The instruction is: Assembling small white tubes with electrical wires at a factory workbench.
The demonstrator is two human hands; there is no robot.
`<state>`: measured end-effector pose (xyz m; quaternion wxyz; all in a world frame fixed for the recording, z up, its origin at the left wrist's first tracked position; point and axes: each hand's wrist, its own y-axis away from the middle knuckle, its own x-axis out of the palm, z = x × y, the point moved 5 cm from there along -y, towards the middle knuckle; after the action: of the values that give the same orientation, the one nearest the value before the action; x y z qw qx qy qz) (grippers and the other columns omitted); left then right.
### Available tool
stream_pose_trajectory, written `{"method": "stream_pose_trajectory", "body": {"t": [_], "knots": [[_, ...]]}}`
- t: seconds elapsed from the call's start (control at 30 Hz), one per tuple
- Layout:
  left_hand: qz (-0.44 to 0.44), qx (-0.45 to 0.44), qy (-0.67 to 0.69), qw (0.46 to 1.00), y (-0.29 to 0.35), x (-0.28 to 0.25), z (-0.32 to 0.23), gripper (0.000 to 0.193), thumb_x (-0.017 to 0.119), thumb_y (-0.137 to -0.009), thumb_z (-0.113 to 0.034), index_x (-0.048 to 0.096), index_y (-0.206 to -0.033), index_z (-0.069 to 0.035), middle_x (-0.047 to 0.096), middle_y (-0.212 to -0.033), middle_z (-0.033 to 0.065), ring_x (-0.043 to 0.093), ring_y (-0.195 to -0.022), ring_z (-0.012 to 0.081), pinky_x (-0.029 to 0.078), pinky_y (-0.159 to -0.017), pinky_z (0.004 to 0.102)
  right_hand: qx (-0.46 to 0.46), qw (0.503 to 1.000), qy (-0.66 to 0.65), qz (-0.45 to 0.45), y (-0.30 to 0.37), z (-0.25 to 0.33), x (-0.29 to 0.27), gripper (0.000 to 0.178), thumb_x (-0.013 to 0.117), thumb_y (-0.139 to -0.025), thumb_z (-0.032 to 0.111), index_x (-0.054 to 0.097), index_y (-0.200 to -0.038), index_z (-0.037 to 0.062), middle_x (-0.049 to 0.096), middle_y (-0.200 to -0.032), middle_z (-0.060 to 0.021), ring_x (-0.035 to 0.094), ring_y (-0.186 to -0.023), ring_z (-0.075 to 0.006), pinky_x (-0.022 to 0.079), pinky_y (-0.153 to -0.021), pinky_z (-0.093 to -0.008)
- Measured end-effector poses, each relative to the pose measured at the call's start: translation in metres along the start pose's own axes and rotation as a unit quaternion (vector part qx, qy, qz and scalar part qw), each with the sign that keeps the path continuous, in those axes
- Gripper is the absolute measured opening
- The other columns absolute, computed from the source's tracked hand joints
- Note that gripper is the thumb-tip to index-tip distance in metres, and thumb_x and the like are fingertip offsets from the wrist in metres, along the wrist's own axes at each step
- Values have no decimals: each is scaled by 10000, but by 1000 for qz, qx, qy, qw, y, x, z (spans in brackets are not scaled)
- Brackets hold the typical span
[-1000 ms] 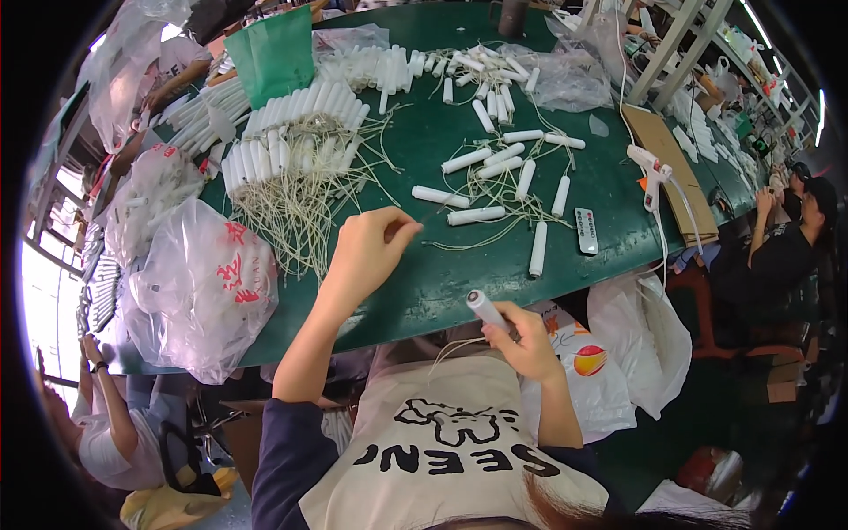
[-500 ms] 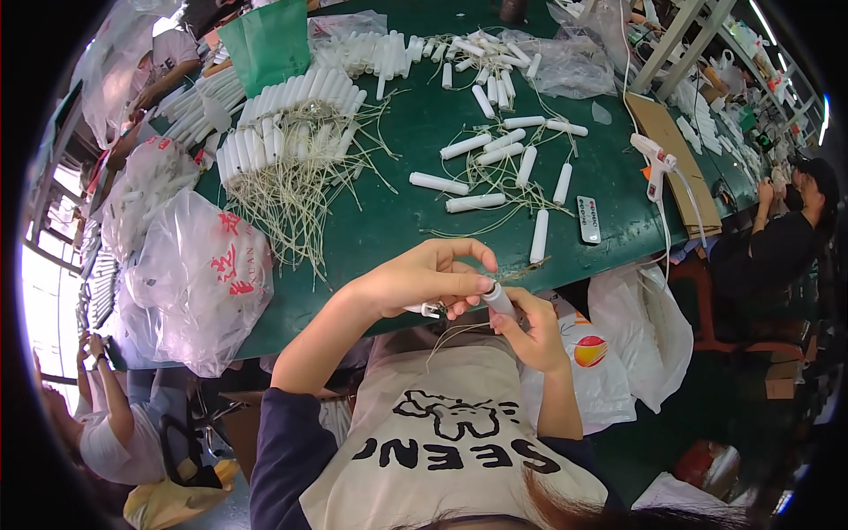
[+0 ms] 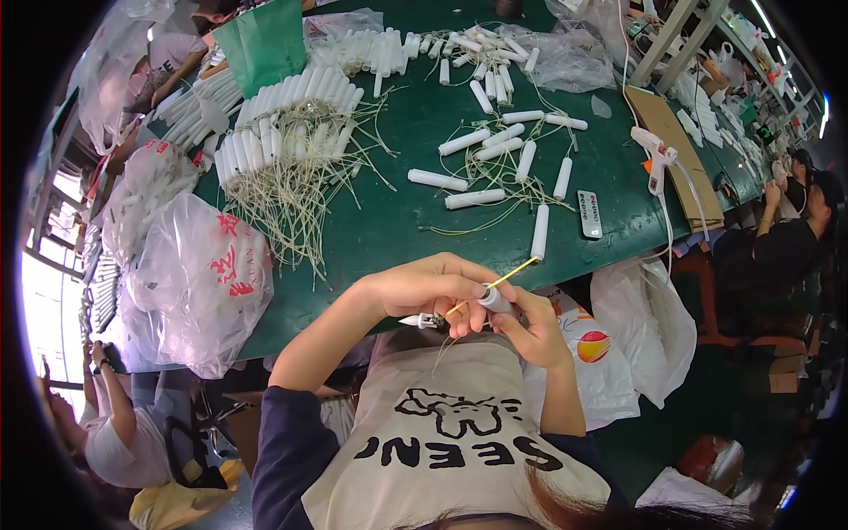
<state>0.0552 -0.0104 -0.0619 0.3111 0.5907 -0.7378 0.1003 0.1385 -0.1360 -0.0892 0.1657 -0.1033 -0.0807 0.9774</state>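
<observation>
My right hand (image 3: 534, 331) is closed round a short white plastic tube (image 3: 497, 303), its open end tilted up toward my left hand. Between the thumb and fingers of my left hand (image 3: 424, 287) is a thin yellow stick (image 3: 515, 272), which slants across the tube's mouth. Just below that hand hangs a white pointed bulb piece (image 3: 414, 321) with a dark fitting at its base; whether fingers hold it is hidden. Pale thin wires (image 3: 442, 353) dangle beneath the hands. Past them on the green table (image 3: 380, 230), a white tube with wires (image 3: 540, 232) lies nearest.
Rows of white tubes with tangled wires (image 3: 283, 190) lie at left, behind a clear plastic bag (image 3: 199, 291). More loose tubes (image 3: 477, 199) lie mid-table. A small remote control (image 3: 589, 215), a white glue gun (image 3: 654, 159) and cardboard (image 3: 676, 159) are at right. Other people sit on both sides.
The yellow stick now shows plainly across the tube's mouth. My left hand has tilted slightly, and more of the white pointed bulb piece shows below it.
</observation>
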Motion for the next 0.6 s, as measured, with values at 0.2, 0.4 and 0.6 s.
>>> {"method": "stream_pose_trajectory", "body": {"t": [0.2,0.4,0.6], "knots": [[-54,-31,-72,995,-2,-3,-1,290,545,-872,-152,594,-1069,54,635,-690,107,617,-575,138,513,-552,230,17,1000,15,-3,1,-1,0,195,592,-846,59,569,-1012,-41,623,-785,-58,600,-688,-112,472,-626,-232],[-82,-13,-86,993,-1,-1,-6,239,551,-870,-105,610,-1034,58,658,-685,145,626,-543,148,523,-541,231,-58,994,51,-72,-8,14,-18,180,593,-840,43,599,-1005,-28,644,-880,-90,608,-800,-142,478,-730,-254],[-88,-28,-119,989,0,1,-6,227,550,-875,-97,614,-1017,68,662,-688,153,641,-555,159,533,-538,243,-33,852,311,-420,-21,4,-120,156,595,-888,145,620,-986,26,634,-950,-52,584,-864,-143,452,-753,-262]]}}
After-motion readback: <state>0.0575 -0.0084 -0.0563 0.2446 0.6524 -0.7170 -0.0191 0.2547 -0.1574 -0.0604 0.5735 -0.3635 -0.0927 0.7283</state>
